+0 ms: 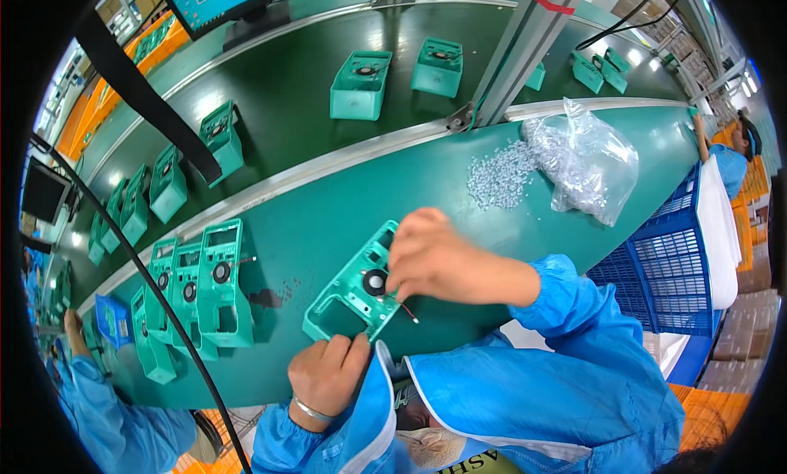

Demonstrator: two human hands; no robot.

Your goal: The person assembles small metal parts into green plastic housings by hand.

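Observation:
A green plastic housing (pixel 348 290) lies tilted on the bench in front of me. A round black speaker (pixel 375 282) sits in it, and a thin red wire with a white plug (pixel 415 319) sticks out past its right edge. My left hand (pixel 329 376), with a bracelet at the wrist, has its fingers closed on the housing's near edge. My right hand (pixel 430 261) is over the far right part of the housing, beside the speaker, fingers bent and pressed together. Whatever those fingertips hold, if anything, is hidden.
Several similar housings (pixel 225 285) stand at left beside a blue tray (pixel 113 320). A heap of small grey parts (pixel 498 177) lies by a clear plastic bag (pixel 586 167). More housings (pixel 361 85) rest on the conveyor behind a metal post (pixel 525 56). A blue crate (pixel 668 257) stands right.

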